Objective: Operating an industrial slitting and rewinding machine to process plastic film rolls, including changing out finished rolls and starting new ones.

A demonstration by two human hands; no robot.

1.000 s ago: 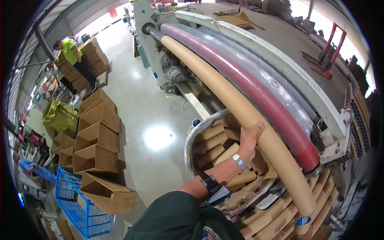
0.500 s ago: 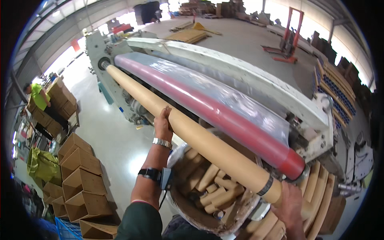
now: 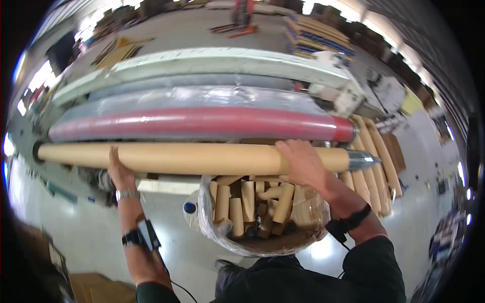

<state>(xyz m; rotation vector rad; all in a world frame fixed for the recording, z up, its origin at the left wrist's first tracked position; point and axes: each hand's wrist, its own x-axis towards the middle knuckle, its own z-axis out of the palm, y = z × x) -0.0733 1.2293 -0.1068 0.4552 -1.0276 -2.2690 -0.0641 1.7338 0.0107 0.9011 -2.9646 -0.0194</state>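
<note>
A long brown cardboard tube (image 3: 202, 158) lies across in front of me, its left end at a dark round holder (image 3: 37, 151) on the machine. My left hand (image 3: 120, 171) is closed against its near side, thumb or a finger pointing up along it; the other fingers are partly hidden. Over its right part my right hand (image 3: 301, 160) is closed, gripping from above. A grey metal cone-shaped end piece (image 3: 361, 159) sticks out of the tube's right end. Just beyond, parallel to the tube, is a red roll (image 3: 227, 122) wrapped in clear film (image 3: 202, 98).
Below the tube stands a plastic-lined bin (image 3: 212, 236) with several short cardboard tube pieces (image 3: 236, 217). Long brown tubes (image 3: 376, 171) lie to the right. A pale machine beam (image 3: 202, 61) runs behind the roll. Cardboard boxes (image 3: 93, 288) sit at lower left.
My view has turned right, so the tube now runs level across it. My right hand has moved from the tube's right end inward along it. The metal end piece now shows there.
</note>
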